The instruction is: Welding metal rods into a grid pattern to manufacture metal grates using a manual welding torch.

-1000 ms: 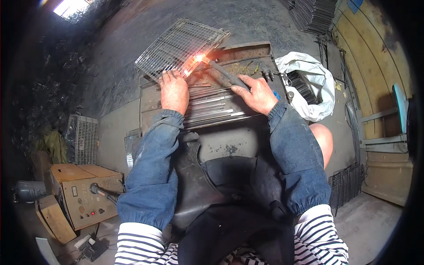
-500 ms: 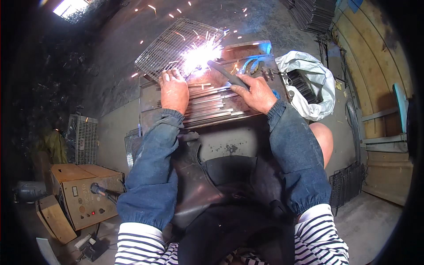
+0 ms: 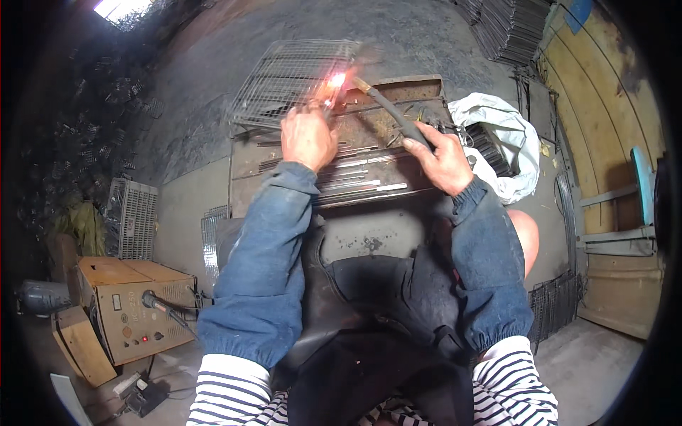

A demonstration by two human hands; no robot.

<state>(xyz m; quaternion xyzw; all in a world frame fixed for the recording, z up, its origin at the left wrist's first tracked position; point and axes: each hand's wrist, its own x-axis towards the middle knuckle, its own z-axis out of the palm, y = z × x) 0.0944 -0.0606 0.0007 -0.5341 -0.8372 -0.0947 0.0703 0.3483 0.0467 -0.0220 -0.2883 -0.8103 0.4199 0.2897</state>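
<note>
firstly, one wire grid (image 3: 295,78) was at the far left of the metal table (image 3: 245,156), its right edge glowing red. next, left hand (image 3: 310,138): fingers bent at the grid's near edge; whether they pinched it could not be told. lastly, right hand (image 3: 442,157): wrapped around a dark welding torch (image 3: 391,110).

On your far left, a dark heap of wire pieces (image 3: 106,117) spreads over the floor (image 3: 206,106), with a bright opening (image 3: 124,8) beyond it. Nearer on your left stand a pale rack (image 3: 136,224), a greenish bundle (image 3: 79,227) and a tan machine (image 3: 153,312) with its red light (image 3: 144,339) lit. To your right, a white sack (image 3: 527,153) gapes around dark metal pieces (image 3: 490,150). You have a metal stack (image 3: 508,32) far right, beside a yellow panel (image 3: 604,92), and dark grids (image 3: 554,309) near right.
</note>
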